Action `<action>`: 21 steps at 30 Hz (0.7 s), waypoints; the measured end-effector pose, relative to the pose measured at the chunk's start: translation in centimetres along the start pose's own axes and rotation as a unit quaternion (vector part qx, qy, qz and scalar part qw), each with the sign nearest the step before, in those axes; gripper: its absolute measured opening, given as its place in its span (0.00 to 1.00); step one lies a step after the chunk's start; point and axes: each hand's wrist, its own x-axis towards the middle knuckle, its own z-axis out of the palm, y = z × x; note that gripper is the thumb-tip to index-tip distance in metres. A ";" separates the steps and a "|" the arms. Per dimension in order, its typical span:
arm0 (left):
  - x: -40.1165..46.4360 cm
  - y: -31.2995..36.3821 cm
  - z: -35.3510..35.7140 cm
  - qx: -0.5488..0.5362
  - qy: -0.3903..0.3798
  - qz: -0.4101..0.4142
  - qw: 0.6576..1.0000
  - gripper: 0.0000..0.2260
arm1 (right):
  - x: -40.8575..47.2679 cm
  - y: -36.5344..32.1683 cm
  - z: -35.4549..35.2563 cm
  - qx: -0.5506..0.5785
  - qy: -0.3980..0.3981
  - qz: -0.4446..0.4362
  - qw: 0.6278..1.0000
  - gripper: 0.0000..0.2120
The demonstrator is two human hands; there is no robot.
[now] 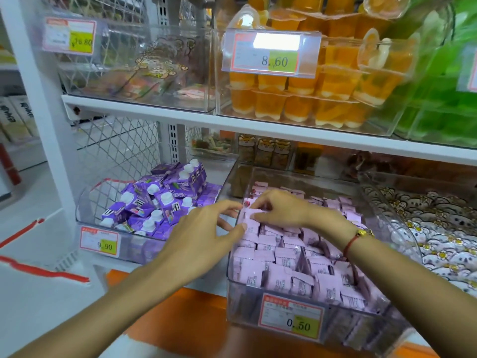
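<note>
Right, tidying job: pink packets (289, 264) fill the clear bin (240, 302) on the lower level, front to back, and both hands work its far-left corner; right hand (281, 210) reaches in from above, fingers curled, and looks to pinch one packet (248, 212) between thumb and fingertips, though the exact contact is partly hidden; left hand (206, 228) sits at the bin's left wall, fingers straight and spread, thumb tip touching the top of a packet just over the rim, holding nothing; judgement: the step is seating that packet into the left row; to do it well, steady the neighbours with the flat left fingers so the row does not topple, slide the packet down into the gap rather than drop it, match its face to the rest, press lightly; packets stand on edge in rows, crimped ends up and down as far as I can tell, so long axis is roughly upright and leaning a bit toward the back, flat faces toward the bin front; the pinched one seems to lie the same way, not certain; price tag (291, 316) on the front wall; purple cartons (160, 200) in the tray just left; jelly cups (296, 99) above.
</note>
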 end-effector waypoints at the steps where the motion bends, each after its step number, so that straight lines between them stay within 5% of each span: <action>1: -0.1 0.0 0.0 -0.008 -0.006 -0.004 1.000 0.11 | 0.2 -0.3 -0.3 -0.013 0.001 0.012 1.000 0.12; 4: -0.4 0.0 0.0 -0.042 -0.015 -0.005 0.999 0.12 | 0.6 -0.5 -0.4 -0.002 0.018 0.045 0.999 0.12; 10: -0.4 0.0 0.0 -0.086 -0.020 -0.010 0.996 0.12 | -0.1 0.0 -0.1 0.211 0.094 0.097 0.968 0.06; 21: -0.3 -0.2 0.1 -0.082 -0.014 -0.002 0.997 0.10 | 0.1 -0.7 -0.9 0.061 -0.002 0.097 0.993 0.11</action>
